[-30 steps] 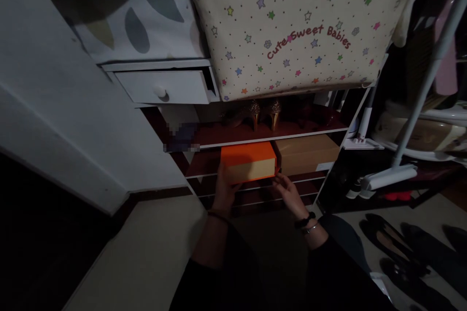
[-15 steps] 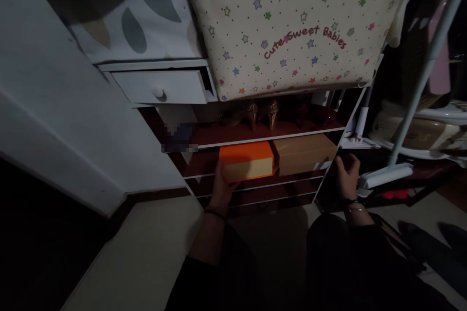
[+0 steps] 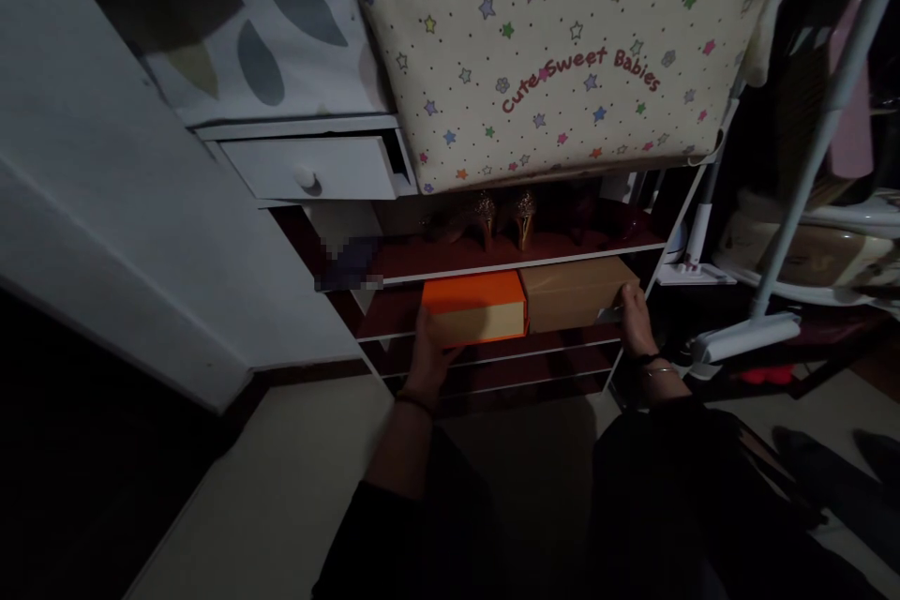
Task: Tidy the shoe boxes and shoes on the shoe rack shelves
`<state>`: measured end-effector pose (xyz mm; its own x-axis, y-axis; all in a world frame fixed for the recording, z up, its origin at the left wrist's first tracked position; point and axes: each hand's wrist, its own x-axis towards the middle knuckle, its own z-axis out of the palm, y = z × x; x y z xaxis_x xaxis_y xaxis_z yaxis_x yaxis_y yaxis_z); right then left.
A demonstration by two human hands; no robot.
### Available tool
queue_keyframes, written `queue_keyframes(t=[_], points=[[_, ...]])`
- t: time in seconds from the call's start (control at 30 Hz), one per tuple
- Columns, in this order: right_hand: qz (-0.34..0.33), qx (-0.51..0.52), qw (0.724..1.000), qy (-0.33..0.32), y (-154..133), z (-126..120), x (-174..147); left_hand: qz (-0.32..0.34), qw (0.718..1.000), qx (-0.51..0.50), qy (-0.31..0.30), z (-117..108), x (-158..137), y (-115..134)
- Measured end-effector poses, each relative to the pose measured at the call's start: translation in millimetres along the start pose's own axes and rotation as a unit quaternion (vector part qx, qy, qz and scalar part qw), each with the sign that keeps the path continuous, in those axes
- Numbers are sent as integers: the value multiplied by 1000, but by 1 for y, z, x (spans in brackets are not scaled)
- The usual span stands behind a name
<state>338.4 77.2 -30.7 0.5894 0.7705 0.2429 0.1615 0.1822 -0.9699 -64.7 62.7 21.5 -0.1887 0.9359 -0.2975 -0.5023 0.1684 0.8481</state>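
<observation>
An orange box (image 3: pixel 472 292) with a cream front side sits on a lower shelf (image 3: pixel 390 311) of the rack, its front sticking out past the shelf edge. My left hand (image 3: pixel 430 352) grips its left front corner, with fingers reaching under the bottom. Right against it on the right is a brown cardboard box (image 3: pixel 577 292). At that box's right end is my right hand (image 3: pixel 637 319), thumb up along the front corner and the other fingers partly hidden. The two boxes lie side by side between my hands.
Gold high heels (image 3: pixel 524 220) stand on the shelf above. A white drawer (image 3: pixel 309 169) is slightly pulled out at upper left. A star-printed fabric bin (image 3: pixel 577 66) overhangs the rack. To the right lean a mop (image 3: pixel 749 337) and stacked basins (image 3: pixel 766 248).
My right hand has moved left from beside the rack onto the cardboard box's right end. The cardboard box now sits closer against the orange box. My left hand stays on the orange box.
</observation>
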Motion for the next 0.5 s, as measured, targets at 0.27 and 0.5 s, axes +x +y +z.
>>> queue_keyframes(t=[0.27,0.5], points=[[3,-40,999,10,-4,2,-1,-2,1000,13,2,0,1,-2],[-6,-39,999,-5,-3,0,3,-16,1000,25,0,0,-5,2]])
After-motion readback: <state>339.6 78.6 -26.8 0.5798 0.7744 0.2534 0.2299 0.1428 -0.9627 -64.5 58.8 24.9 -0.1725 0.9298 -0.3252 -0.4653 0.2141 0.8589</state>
